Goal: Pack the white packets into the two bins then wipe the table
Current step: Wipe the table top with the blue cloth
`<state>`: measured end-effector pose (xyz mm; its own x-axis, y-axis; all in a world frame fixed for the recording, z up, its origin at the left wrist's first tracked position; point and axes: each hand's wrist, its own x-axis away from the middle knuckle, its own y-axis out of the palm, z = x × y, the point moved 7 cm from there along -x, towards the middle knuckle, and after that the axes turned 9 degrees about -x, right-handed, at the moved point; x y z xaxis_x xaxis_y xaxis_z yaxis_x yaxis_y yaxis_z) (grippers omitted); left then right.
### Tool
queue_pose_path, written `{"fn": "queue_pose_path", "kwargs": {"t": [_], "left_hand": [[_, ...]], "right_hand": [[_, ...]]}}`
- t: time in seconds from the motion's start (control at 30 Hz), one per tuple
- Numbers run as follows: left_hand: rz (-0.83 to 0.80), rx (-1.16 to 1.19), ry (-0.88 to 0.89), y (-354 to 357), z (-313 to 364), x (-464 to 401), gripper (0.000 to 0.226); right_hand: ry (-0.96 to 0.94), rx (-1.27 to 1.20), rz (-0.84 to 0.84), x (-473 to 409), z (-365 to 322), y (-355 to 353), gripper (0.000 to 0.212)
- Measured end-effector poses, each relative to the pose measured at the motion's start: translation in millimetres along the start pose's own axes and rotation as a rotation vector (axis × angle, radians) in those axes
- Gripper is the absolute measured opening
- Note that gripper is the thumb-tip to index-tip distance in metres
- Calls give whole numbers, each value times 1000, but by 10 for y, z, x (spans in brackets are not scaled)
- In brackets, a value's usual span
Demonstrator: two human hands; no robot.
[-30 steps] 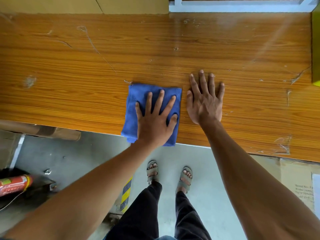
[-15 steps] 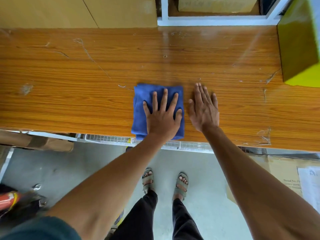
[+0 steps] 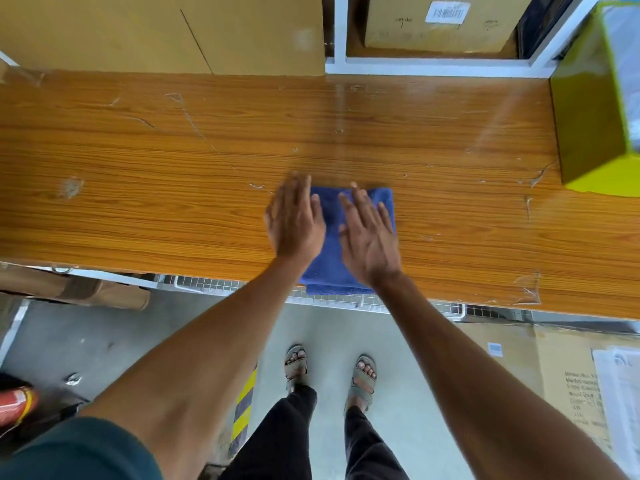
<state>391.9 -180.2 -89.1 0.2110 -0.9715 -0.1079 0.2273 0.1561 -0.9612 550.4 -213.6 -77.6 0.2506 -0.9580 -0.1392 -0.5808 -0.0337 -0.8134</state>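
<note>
Far left, below the desk edge: a red cylinder [image 3: 15, 403] on the floor, partly cut off by the frame, and a brown cardboard piece [image 3: 79, 289] tucked under the desk. Lower left corner: a dark green sleeve [image 3: 76, 452].

Across the middle: the wooden desk [image 3: 138, 202], scratched and scuffed, with bits of clear tape stuck along the right part.

At the centre, near the front edge of the desk: a folded blue cloth [image 3: 332, 258], lying flat, its near edge just at the desk edge. Left hand [image 3: 294, 220] over the cloth's left side, fingers straight and together, blurred; grip open, holding nothing; hard to tell whether touching the cloth. Right hand [image 3: 367, 233] spread flat on the cloth's right half, fingers straight, grip open as well, pressing rather than clasping. Both hands close beside each other, a strip of blue showing between.

Below, on the grey floor: two feet in sandals [image 3: 296, 367] and a yellow-and-black striped strip [image 3: 244, 410].

Behind the desk: cardboard boxes [image 3: 436, 22] in a white frame.

Far right: a yellow-green bin [image 3: 588, 133] standing on the desk, well apart from the cloth, its contents not clear.
</note>
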Motion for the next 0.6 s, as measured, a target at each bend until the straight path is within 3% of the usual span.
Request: {"fn": "queue_pose_path", "kwargs": {"t": [0.13, 0.3, 0.6], "left_hand": [[-84, -164, 71, 96, -432, -198, 54], [-111, -243, 158, 219, -482, -176, 56], [-147, -252, 270, 202, -389, -222, 61]], "right_hand": [[10, 120, -120, -19, -220, 449, 61], [36, 220, -161, -67, -143, 490, 63], [199, 302, -124, -24, 105, 275, 65]]}}
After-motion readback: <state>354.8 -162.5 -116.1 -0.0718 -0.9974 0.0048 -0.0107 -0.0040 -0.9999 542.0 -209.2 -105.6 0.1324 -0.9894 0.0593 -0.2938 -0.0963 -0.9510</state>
